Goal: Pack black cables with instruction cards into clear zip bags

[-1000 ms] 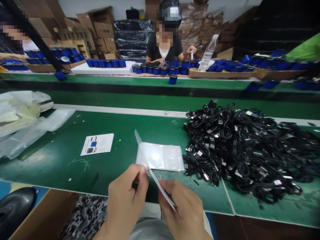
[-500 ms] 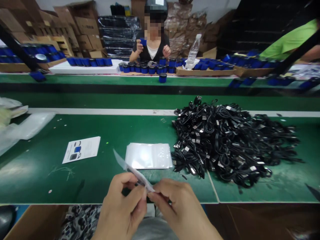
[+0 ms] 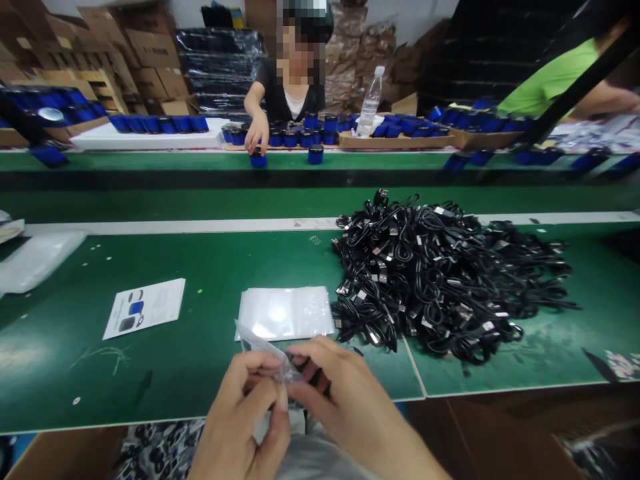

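A small clear plastic bag [image 3: 261, 343] is held between my two hands in front of the table's near edge. My left hand [image 3: 243, 417] pinches it between thumb and fingers. The bag's near end is in the closed fingers of my right hand [image 3: 343, 390]; what they cover there is hidden. Just beyond lies a flat stack of clear plastic bags [image 3: 287, 310]. To the right spreads a big heap of coiled black USB cables [image 3: 425, 273]. A stack of printed leaflets [image 3: 150, 305] rests on the left.
The green table [image 3: 200, 360] ends just before me, above an open carton [image 3: 80, 453] of small items. Across a raised green ledge [image 3: 175, 161], one person handles blue jars [image 3: 316, 155] beside a plastic bottle [image 3: 371, 103]. Another person in a green shirt [image 3: 550, 80] works at right.
My fingers have shifted on the bag, the right ones now spread further over its near end. The person opposite has lowered a blue jar onto the ledge. My view has turned slightly right.
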A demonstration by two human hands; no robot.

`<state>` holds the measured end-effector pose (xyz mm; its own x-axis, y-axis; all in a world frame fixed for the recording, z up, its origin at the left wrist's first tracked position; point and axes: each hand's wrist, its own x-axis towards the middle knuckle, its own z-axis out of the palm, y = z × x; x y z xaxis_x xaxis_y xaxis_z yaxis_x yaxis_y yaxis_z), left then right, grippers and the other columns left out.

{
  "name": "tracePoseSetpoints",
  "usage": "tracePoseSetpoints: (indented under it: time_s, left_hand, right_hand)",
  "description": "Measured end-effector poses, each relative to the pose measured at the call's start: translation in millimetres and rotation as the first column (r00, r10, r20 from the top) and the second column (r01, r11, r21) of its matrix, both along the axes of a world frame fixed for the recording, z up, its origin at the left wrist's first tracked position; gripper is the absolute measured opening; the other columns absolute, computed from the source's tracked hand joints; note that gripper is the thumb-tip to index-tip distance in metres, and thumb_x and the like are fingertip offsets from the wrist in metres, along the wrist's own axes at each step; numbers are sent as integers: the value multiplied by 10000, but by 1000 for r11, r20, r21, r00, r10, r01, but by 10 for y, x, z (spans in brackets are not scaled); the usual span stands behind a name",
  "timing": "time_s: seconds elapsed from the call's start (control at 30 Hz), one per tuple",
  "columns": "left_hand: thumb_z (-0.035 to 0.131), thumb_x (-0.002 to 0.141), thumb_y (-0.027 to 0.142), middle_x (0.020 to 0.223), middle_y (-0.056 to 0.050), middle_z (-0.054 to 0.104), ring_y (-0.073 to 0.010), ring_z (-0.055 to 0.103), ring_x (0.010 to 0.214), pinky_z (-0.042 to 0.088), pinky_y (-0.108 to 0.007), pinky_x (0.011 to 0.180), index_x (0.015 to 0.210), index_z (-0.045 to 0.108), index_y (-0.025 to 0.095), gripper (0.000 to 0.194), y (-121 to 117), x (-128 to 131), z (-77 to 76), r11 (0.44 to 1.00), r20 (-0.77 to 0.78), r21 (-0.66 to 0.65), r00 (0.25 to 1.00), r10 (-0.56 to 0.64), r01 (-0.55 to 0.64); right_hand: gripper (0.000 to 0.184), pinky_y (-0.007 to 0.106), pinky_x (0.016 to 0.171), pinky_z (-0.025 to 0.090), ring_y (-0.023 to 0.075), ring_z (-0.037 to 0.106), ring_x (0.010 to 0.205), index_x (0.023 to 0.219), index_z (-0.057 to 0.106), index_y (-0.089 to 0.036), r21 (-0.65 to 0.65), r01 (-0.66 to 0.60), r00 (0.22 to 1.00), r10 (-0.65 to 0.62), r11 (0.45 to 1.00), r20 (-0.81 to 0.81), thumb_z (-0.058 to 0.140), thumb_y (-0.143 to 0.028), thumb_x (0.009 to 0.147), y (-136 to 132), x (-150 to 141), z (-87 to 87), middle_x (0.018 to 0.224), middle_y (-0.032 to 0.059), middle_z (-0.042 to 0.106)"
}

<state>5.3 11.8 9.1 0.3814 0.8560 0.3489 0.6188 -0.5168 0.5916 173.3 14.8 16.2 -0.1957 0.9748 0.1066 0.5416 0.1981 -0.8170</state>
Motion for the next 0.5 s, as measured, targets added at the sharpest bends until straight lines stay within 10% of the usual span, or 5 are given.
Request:
tracePoseSetpoints:
  time_s: [0.07, 0.17, 0.27, 0.4, 0.5]
  left_hand:
    - [472, 829, 134, 1025, -57, 500, -138, 608, 806, 525, -209, 679, 730, 548, 210, 146, 45, -25, 18, 999, -36, -37, 999, 11, -13]
    - [459, 851, 145, 1017, -52, 495, -138, 616, 815, 520, -203, 658, 731, 543, 210, 160, 103, -31, 38, 998, -51, -62, 998, 29, -32]
    - [445, 869, 144, 996, -42, 490, -131, 612, 806, 503, -207, 636, 743, 535, 213, 169, 141, -10, 45, 998, -53, -37, 998, 46, -48]
    - [437, 881, 137, 980, -33, 485, -121, 601, 795, 490, -216, 644, 753, 522, 211, 171, 173, 6, 58, 997, -50, -21, 997, 67, -68]
    - [431, 887, 131, 974, -33, 482, -123, 599, 814, 490, -216, 658, 746, 514, 210, 181, 186, 5, 69, 998, -51, -26, 997, 62, -63]
  right_hand:
    - [342, 276, 649, 502, 178, 608, 763, 1100, 603, -179, 145, -76, 958, 32, 987, 285, 638, -59, 782, -2, 174, 64, 975, 47, 659]
    - [322, 355, 536, 483, 251, 577, 701, 1041, 640, -106, 351, -204, 692, -119, 914, 712, 529, 25, 769, 69, 413, 61, 863, 100, 661]
    - [354, 370, 482, 465, 259, 556, 640, 1035, 644, -54, 431, -269, 542, -234, 861, 807, 418, 56, 785, 182, 574, 7, 753, 113, 630]
    - [334, 333, 497, 499, 229, 580, 668, 1189, 557, -88, 593, -17, 742, -388, 805, 547, 385, -67, 904, 180, 620, 76, 855, 128, 615]
    - [265, 238, 491, 538, 143, 610, 582, 1176, 525, -215, 370, 317, 945, -326, 873, -40, 493, -174, 916, 18, 452, 156, 832, 44, 613]
